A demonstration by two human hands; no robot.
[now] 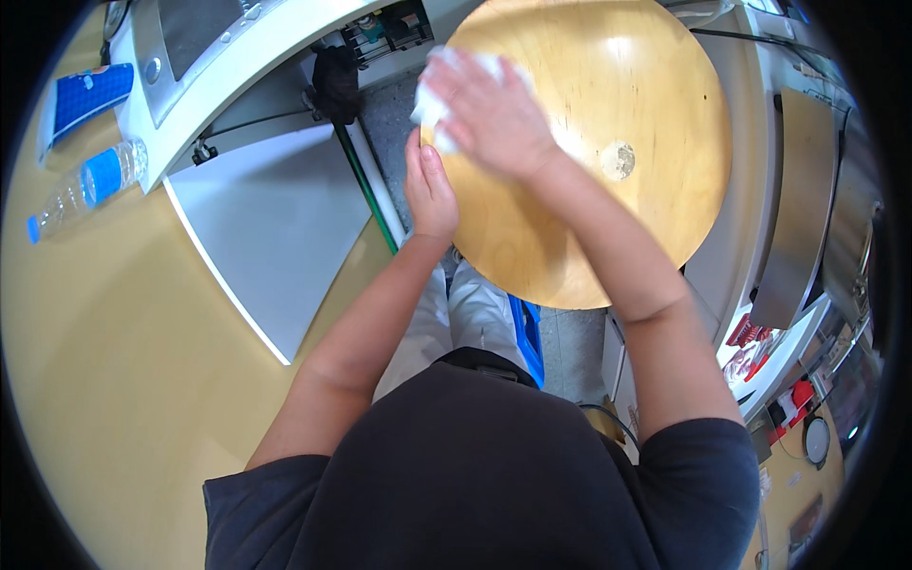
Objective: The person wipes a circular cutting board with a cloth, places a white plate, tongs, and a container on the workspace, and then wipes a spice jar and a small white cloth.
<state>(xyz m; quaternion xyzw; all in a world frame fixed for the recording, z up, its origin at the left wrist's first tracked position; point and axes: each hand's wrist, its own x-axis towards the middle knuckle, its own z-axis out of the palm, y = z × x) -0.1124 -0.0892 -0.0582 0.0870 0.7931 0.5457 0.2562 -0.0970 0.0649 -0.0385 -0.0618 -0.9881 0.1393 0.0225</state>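
Note:
A round wooden board [662, 214], pale yellow with a shiny face and a whitish worn spot right of its middle, stands in front of me. My right hand [491, 117], blurred, presses a crumpled white cloth or tissue [429, 107] against the board's upper left part. The cloth sticks out past my fingers at the left edge. Just below, my left hand [431, 185] is at the board's left rim, thumb on the near side. The rest of its fingers are partly hidden, and the board's underside is out of sight.
An open white cabinet door [271, 228] and a green pole [367, 189] are left of my hands. A plastic water bottle [100, 179] and a blue packet [92, 96] lie farther left. To the right are a stainless steel panel [801, 206] and a white counter.

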